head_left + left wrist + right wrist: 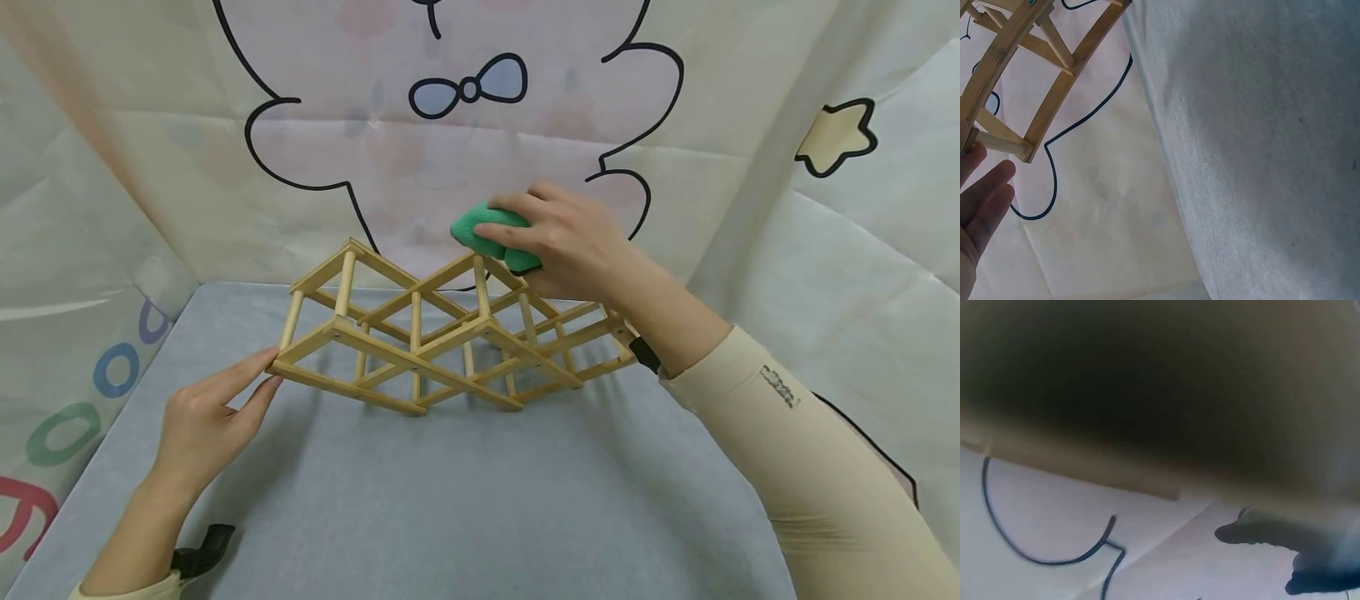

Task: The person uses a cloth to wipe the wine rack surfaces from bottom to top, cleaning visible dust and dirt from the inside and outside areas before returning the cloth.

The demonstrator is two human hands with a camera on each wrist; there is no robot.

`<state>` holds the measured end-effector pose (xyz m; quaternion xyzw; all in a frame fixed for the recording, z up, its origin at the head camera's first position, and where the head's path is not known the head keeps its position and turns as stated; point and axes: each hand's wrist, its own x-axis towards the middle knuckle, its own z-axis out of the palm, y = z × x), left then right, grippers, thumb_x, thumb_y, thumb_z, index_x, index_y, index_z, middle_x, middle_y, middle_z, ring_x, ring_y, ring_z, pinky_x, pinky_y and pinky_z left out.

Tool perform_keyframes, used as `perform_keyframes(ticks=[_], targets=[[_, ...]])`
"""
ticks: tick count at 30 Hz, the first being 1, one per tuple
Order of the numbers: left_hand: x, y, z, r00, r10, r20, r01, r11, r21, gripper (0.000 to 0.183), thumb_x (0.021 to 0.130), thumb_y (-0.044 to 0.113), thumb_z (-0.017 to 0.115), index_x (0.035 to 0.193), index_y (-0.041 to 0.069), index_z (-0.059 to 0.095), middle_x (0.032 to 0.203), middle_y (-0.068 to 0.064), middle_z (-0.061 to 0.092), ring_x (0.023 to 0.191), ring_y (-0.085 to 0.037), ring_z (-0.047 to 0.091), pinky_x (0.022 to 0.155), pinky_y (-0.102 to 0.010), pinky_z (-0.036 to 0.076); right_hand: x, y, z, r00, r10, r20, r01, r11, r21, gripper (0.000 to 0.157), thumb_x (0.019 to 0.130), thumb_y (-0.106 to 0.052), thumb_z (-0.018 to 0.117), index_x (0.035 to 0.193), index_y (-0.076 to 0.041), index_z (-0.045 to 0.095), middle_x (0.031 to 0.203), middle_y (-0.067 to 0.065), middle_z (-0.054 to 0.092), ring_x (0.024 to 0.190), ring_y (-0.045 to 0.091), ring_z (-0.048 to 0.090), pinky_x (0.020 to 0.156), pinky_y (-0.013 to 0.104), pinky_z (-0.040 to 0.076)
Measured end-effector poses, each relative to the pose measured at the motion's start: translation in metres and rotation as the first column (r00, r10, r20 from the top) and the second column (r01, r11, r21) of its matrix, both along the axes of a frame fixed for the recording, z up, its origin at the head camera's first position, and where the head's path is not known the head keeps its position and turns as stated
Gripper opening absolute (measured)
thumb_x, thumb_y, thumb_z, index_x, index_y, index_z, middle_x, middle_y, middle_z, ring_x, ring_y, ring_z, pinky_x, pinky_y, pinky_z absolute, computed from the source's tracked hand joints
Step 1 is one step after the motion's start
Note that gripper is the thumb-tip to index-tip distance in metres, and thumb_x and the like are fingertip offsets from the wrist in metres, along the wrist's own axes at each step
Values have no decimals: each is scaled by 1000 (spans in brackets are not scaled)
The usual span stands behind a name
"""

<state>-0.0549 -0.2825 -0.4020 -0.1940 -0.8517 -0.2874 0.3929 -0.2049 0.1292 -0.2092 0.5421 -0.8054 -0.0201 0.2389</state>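
A wooden lattice rack (414, 364) of crossed slats and round dowels spans the middle of the head view. My left hand (202, 425) pinches its left end corner between thumb and fingers. In the left wrist view, part of the rack (997, 57) appears at upper left, with the left hand's fingers (985, 215) at its end. Over the rack's rear upper peak, my right hand (573, 237) grips a folded green cloth (465, 227). Whether the cloth touches the wood cannot be told. A dark blur fills most of the right wrist view.
Beneath the rack is a table with a grey-blue cover (480, 500). Pale printed sheets (315, 142) hang behind it and at both sides, close to the table's edges. Black straps (202, 552) are on the wrists.
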Motion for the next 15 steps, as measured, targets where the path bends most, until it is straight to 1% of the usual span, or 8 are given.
perform_keyframes(ticks=[1, 3, 6, 8, 11, 15], targets=[[0, 0, 0, 1000, -1, 3, 1, 1000, 0, 58, 105, 55, 56, 118, 4, 80, 103, -16, 79, 77, -6, 74, 45, -14, 49, 0, -6, 1, 1000, 3, -2, -3, 1000, -4, 53, 81, -15, 83, 132, -16, 72, 136, 16, 64, 106, 39, 60, 82, 48, 59], [0, -1, 0, 1000, 3, 4, -3, 1000, -1, 58, 105, 56, 55, 119, 4, 80, 103, -15, 79, 75, -10, 75, 45, -14, 49, -1, -18, 3, 1000, -10, 9, 10, 1000, 9, 51, 84, -15, 78, 134, -18, 71, 138, 14, 63, 109, 38, 60, 84, 48, 59], [1, 0, 0, 1000, 1, -8, -1, 1000, 7, 59, 105, 56, 56, 118, 4, 80, 102, -14, 79, 84, -1, 73, 45, -13, 49, -1, -36, 4, 999, -33, 33, 31, 998, 50, 55, 84, -11, 73, 138, -20, 69, 142, 12, 59, 112, 37, 57, 84, 46, 58], [1, 1, 1, 1000, -2, -17, 3, 1000, 11, 59, 105, 56, 56, 116, 4, 80, 101, -14, 79, 94, 8, 66, 45, -13, 49, -1, -48, 3, 998, -36, 49, 33, 996, 78, 58, 83, -8, 72, 140, -21, 67, 144, 12, 58, 112, 36, 56, 83, 46, 59], [1, 2, 2, 999, -13, -31, 13, 1000, 11, 59, 105, 55, 56, 115, 2, 80, 100, -15, 79, 93, 10, 65, 44, -14, 48, 0, -63, 1, 998, -28, 59, 21, 993, 114, 59, 85, -9, 73, 142, -21, 66, 144, 12, 57, 109, 35, 56, 80, 44, 59], [1, 3, 3, 999, -18, -29, 19, 1000, 17, 59, 105, 54, 57, 115, 2, 80, 100, -16, 79, 90, 11, 66, 43, -13, 47, 1, -79, -2, 999, -18, 38, 11, 985, 170, 58, 89, -17, 77, 146, -22, 64, 145, 12, 56, 108, 34, 56, 81, 42, 59]])
